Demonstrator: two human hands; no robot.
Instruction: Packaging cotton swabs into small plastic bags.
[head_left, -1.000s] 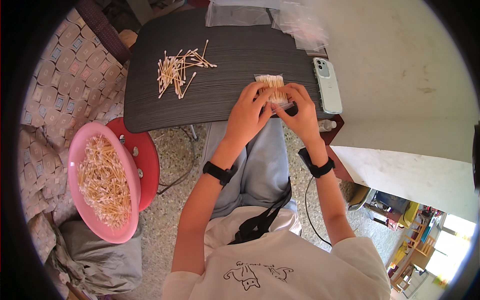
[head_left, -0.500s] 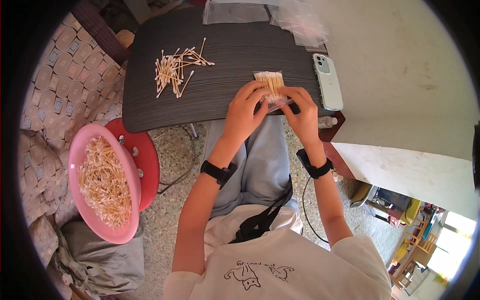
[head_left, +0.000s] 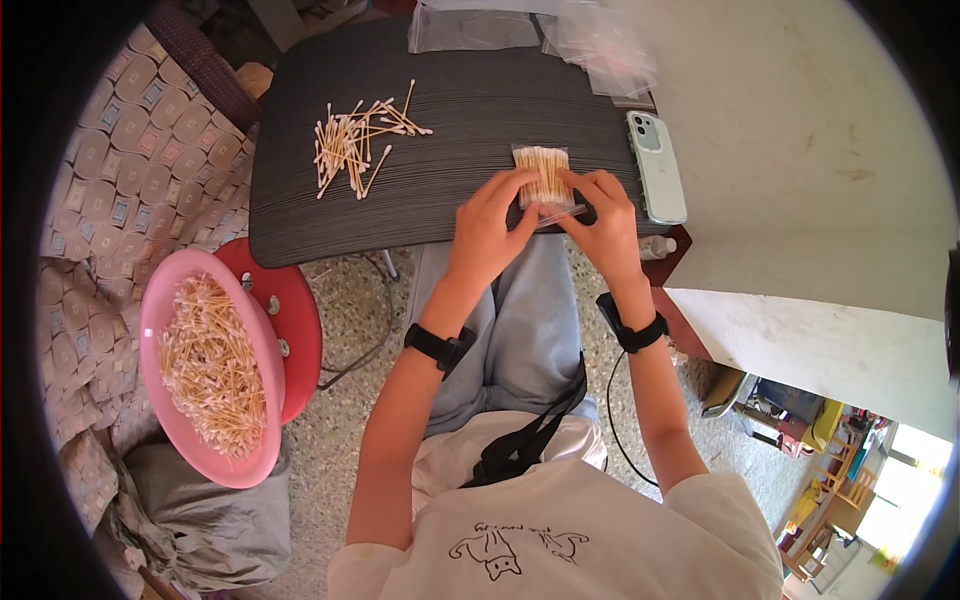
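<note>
A small clear plastic bag [head_left: 543, 176] packed with a row of cotton swabs lies near the front edge of the dark table, its open-looking end toward me. My left hand [head_left: 492, 215] grips the bag's left side, fingers on top and thumb at the near edge. On the other side my right hand [head_left: 604, 217] pinches the bag's right near corner between thumb and fingers. A loose heap of cotton swabs [head_left: 345, 150] is spread on the table to the left.
A pink basin [head_left: 270, 420] full of cotton swabs rests on a red stool [head_left: 300, 320] at the left. Clear empty bags [head_left: 600, 45] lie along the table's far edge. A pale phone [head_left: 655, 168] sits by the wall at the right. The table [head_left: 450, 110] is dark and ribbed.
Fingers of both hands have shifted lower and outward along the bag, so more of the swabs inside show. The bag remains held at the table's front edge.
</note>
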